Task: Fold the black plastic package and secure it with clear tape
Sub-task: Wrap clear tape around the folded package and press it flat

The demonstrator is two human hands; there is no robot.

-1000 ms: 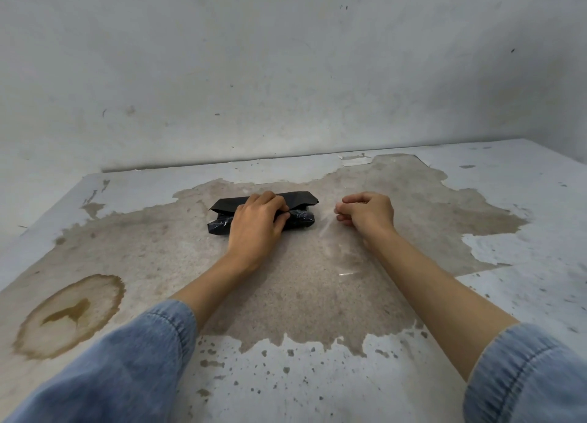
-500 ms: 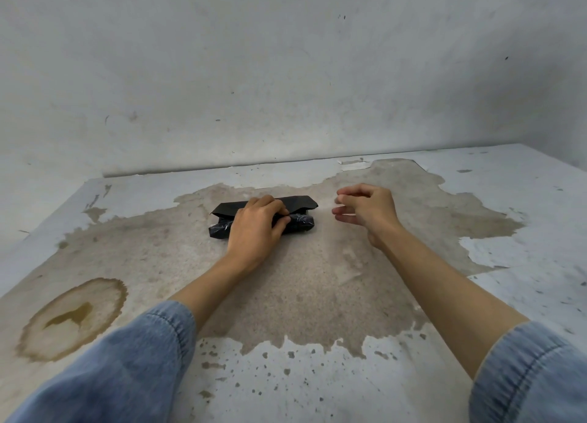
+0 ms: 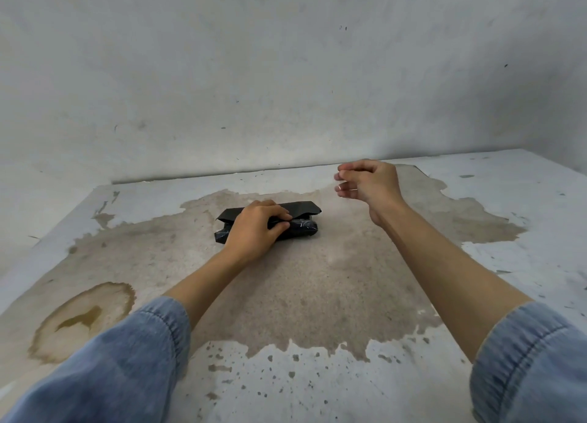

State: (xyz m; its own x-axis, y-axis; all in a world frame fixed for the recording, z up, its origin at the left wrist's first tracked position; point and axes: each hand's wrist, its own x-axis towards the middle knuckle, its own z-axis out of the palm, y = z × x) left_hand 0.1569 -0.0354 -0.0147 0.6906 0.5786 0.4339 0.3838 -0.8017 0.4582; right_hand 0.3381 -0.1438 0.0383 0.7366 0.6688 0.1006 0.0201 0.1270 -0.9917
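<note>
**Left hand pins the package, right hand up and empty**

I've got the black plastic package (image 3: 300,219) lying folded on the worn table (image 3: 317,295), out near the far edge, a flap jutting up along its back side. My left hand (image 3: 254,228) presses flat on its middle, fingers curled over the top fold, thumb against the near face. Right hand (image 3: 368,181) hovers above the table, off to the package's right, fingers loosely curled, gripping nothing I can see. Denim sleeves (image 3: 127,359) are pushed back on both arms.
</note>
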